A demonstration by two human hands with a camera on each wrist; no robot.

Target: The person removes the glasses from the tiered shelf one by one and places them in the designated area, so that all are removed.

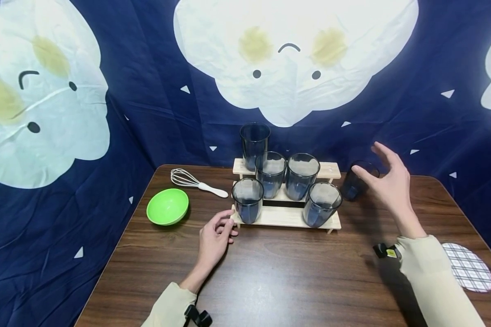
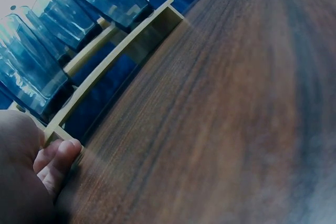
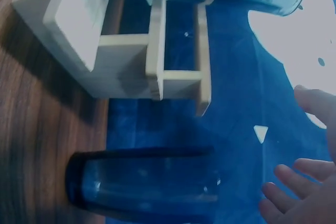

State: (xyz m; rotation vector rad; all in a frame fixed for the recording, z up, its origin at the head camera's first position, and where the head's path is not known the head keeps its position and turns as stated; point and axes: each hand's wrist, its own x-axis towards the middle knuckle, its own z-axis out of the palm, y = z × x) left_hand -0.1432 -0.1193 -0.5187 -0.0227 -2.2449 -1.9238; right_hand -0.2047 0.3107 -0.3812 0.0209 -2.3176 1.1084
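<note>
My left hand (image 1: 214, 240) grips the front left corner of a three-tier wooden rack (image 1: 282, 216), its fingers curled at the rack's end in the left wrist view. On the bottom tier stand a dark tinted glass (image 1: 247, 206) at the left and another glass (image 1: 320, 210) at the right. Two more glasses (image 1: 271, 177) share the middle tier, and one glass (image 1: 254, 144) is on the top tier at the left. Beyond the rack's right end, a tinted glass (image 3: 147, 187) stands upright on the table. My right hand (image 1: 390, 190) hovers by its rim, thumb and fingers spread, apart from it in the right wrist view.
A green bowl (image 1: 167, 206) and a white whisk (image 1: 198, 183) lie left of the rack. Near the table's right edge, a round checked mat (image 1: 468, 268) is partly behind the right sleeve. A blue cloth (image 1: 147, 91) with cloud prints hangs behind the wooden table (image 1: 270, 281).
</note>
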